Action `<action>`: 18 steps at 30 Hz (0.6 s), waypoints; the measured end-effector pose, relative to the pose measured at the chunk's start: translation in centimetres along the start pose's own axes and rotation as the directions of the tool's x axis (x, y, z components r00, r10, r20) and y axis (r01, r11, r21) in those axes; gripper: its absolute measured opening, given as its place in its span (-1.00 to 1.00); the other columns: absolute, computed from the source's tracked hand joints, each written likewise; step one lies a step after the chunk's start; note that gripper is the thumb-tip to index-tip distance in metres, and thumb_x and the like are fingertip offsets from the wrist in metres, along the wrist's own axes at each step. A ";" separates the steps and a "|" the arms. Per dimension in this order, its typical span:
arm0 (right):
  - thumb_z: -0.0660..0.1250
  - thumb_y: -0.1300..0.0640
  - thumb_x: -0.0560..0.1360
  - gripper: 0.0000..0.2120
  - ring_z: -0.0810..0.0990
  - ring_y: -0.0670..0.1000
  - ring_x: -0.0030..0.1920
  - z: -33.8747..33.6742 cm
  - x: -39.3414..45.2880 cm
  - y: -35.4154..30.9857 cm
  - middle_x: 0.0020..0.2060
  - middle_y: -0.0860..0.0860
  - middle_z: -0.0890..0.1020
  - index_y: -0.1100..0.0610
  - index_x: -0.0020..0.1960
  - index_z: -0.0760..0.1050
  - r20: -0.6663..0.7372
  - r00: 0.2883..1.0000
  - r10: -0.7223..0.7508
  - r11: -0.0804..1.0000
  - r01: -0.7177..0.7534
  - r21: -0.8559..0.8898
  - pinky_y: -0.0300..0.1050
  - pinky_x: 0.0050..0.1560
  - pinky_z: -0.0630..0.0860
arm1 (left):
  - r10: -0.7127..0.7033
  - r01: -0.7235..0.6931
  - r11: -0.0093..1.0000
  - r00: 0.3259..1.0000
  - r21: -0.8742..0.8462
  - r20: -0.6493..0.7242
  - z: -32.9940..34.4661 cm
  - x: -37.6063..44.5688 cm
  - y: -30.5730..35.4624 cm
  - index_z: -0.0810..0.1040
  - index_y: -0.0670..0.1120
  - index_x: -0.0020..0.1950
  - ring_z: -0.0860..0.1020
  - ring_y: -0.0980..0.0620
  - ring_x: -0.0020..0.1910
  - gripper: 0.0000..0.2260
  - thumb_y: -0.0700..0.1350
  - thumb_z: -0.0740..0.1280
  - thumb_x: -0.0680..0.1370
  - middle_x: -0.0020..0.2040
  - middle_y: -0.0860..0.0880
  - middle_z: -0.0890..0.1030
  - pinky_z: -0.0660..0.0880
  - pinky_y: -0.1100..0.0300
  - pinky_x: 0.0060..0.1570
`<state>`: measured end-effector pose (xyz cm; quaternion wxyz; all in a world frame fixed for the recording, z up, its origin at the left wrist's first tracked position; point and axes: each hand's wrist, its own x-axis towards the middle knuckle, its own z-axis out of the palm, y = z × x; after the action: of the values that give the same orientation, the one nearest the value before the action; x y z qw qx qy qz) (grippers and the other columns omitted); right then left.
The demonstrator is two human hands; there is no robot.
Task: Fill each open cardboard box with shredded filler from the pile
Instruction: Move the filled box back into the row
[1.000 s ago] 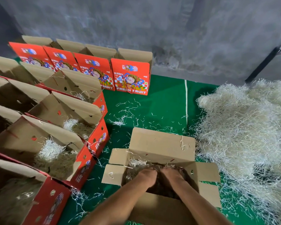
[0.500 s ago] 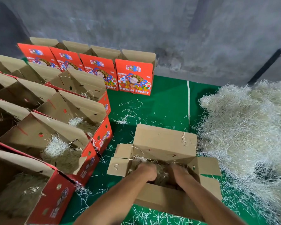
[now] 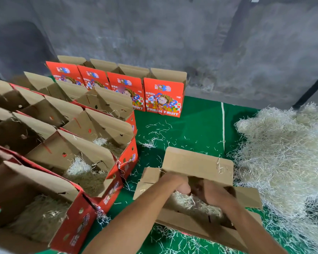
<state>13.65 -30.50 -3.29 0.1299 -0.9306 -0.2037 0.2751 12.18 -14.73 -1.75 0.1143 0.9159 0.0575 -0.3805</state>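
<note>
Both hands seen inside open cardboard box (image 3: 198, 162) on green mat (image 3: 195, 125): left hand (image 3: 174, 182) and right hand (image 3: 214, 194) blurred, grip state can't be told. Shredded filler (image 3: 189, 202) lies in box; filler pile (image 3: 286, 158) just right of it.

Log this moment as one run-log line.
stage: filling | left hand: in open box | right hand: in box, on filler | pile: right
</note>
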 end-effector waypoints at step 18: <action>0.03 -0.65 0.31 0.10 0.18 0.27 0.54 1.3 1.4 4.4 0.57 0.13 0.15 0.00 0.60 -0.16 -0.178 0.934 0.309 0.949 -0.316 -0.014 0.38 0.47 0.05 | -0.214 0.045 0.893 0.918 -0.449 -0.335 2.7 -2.3 -6.5 0.07 -0.10 0.58 0.25 -0.19 0.46 -0.33 -0.12 0.33 0.56 0.48 -0.17 0.28 0.27 -0.18 0.43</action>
<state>15.33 -33.60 -6.60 0.0820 -0.9740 -0.0469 0.2058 7.52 -9.20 -3.04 0.2751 0.9171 0.2231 -0.1829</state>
